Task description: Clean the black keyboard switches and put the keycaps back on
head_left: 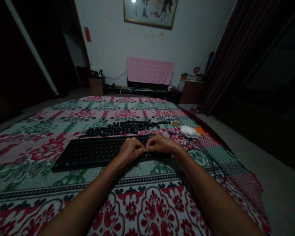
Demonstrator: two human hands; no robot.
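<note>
A black keyboard base with its keycaps taken off lies across a flowered bedspread. Behind it the loose black keycaps are laid out in rows. My left hand and my right hand rest over the right part of the keyboard, fingertips meeting in a pinch. Both hands have curled, closed fingers; what they pinch is too small and dark to name. The keyboard's cable runs off to the right.
A white cloth with something orange lies right of the keycaps. Past the bed's far edge stand a low cabinet with a pink cloth and small tables. Dark curtains hang on the right; floor runs along the bed's right side.
</note>
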